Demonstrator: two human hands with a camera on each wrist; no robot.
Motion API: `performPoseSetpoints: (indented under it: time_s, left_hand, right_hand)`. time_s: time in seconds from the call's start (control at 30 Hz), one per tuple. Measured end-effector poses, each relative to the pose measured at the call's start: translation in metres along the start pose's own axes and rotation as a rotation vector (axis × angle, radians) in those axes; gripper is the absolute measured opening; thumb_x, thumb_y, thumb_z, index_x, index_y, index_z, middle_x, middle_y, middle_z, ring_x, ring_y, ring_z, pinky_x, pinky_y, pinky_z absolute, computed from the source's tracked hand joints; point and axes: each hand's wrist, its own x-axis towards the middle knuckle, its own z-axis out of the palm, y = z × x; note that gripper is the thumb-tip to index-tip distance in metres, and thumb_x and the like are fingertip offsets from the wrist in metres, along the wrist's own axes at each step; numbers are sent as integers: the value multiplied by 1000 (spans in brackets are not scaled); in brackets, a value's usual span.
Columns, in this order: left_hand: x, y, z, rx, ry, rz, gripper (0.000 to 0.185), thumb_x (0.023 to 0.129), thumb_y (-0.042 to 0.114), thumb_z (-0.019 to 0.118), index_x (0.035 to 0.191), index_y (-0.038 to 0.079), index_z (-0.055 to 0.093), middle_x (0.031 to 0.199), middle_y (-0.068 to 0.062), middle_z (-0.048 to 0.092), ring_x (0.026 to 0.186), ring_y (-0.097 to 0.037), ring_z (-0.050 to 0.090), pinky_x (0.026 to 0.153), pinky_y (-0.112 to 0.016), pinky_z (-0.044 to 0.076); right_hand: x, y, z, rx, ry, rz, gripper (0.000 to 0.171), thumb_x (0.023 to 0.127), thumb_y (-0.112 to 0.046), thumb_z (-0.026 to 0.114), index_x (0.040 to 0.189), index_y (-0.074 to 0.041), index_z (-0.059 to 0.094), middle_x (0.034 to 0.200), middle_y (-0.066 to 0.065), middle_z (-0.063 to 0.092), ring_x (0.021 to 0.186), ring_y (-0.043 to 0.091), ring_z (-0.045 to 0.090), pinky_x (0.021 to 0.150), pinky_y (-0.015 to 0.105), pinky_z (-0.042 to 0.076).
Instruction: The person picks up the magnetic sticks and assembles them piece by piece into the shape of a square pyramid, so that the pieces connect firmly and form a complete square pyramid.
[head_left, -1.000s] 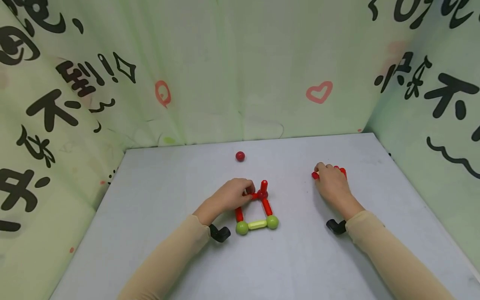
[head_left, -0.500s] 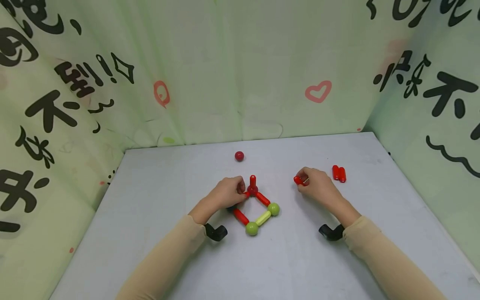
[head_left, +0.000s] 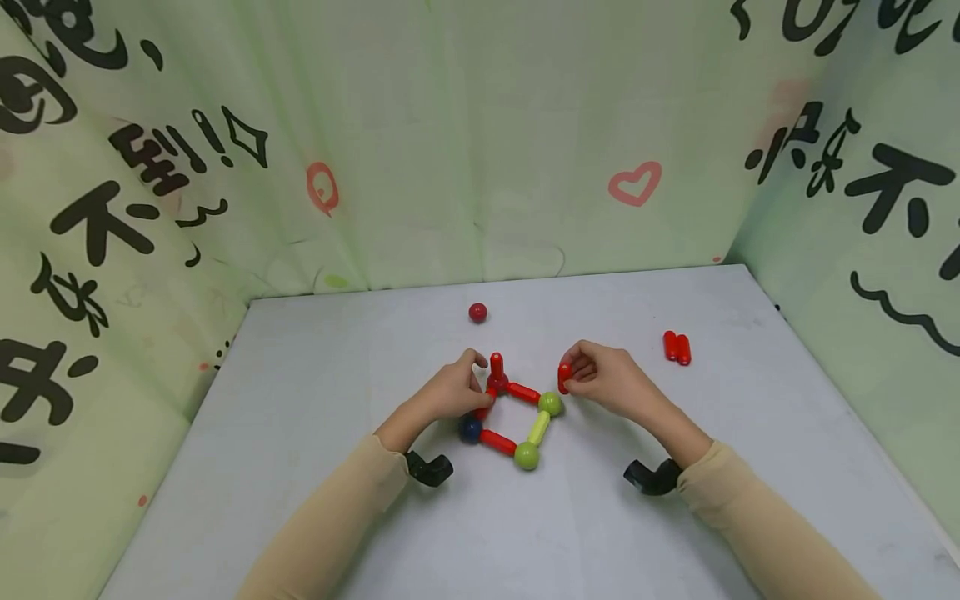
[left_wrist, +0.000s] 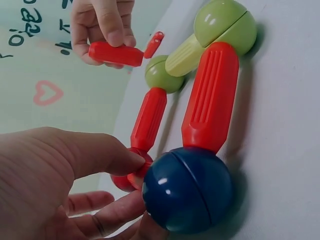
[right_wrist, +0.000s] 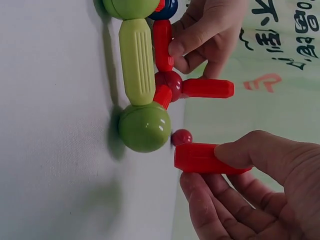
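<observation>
On the table lies a four-sided frame of balls and rods: a blue ball (left_wrist: 187, 190), two green balls (head_left: 551, 404), a dark red ball (right_wrist: 170, 86), red rods and one yellow-green rod (right_wrist: 136, 62). One red rod (head_left: 497, 367) stands upright on the dark red ball. My left hand (head_left: 455, 387) pinches the red side rod (right_wrist: 163, 45) between the blue and dark red balls. My right hand (head_left: 607, 375) holds a loose red rod (right_wrist: 205, 158) upright between thumb and fingers, close beside the far right green ball.
A single red ball (head_left: 477, 312) sits near the back of the table (head_left: 360, 350). Two red rods (head_left: 677, 347) lie side by side at the right. A printed curtain (head_left: 480, 150) stands behind the table and along its sides.
My right hand has lifted a red rod from the group at the right and brought it left to the frame. My left hand has turned the frame, bringing the blue ball into view.
</observation>
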Motion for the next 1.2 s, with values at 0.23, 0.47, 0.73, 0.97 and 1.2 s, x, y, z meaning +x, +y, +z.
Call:
performPoseSetpoints:
  time_s: [0.23, 0.47, 0.73, 0.97, 1.2]
  left_hand:
    - [-3, -2, 0, -21, -30, 21, 47, 94, 15, 72, 137, 10, 54, 84, -5, 64, 69, -18, 58, 63, -27, 49]
    - [-3, -7, 2, -63, -46, 25, 53, 95, 16, 72, 144, 9, 53, 85, -5, 64, 69, -17, 60, 64, -26, 52]
    - [-8, -14, 4, -190, -41, -11, 47, 95, 18, 73, 137, 11, 54, 86, -8, 64, 65, -18, 66, 64, -28, 58]
    - [-11, -22, -2, -208, -39, 14, 38, 99, 16, 67, 135, 9, 56, 96, -10, 64, 62, -18, 65, 59, -28, 58]
    - [-6, -26, -17, 21, -18, 172, 39, 97, 11, 70, 135, 12, 62, 117, -8, 65, 86, -18, 62, 72, -29, 54]
  right_hand:
    - [0, -7, 7, 16, -35, -33, 22, 92, -6, 72, 112, -5, 65, 104, 8, 72, 99, 24, 67, 88, 40, 59]
    - [2, -8, 11, -3, -42, -54, 24, 93, -5, 71, 116, -6, 65, 107, 8, 73, 102, 24, 70, 89, 41, 60]
    - [3, 3, -1, -72, 55, -39, 28, 99, -9, 61, 126, -2, 64, 120, 15, 71, 108, 31, 69, 93, 46, 59]
    - [5, 35, -29, -256, 173, 49, 38, 101, -19, 56, 132, 3, 61, 128, 24, 64, 117, 41, 61, 98, 56, 52]
    - [0, 62, -50, -437, 163, 178, 54, 103, -22, 50, 143, 13, 48, 146, 41, 42, 134, 62, 37, 107, 71, 35]
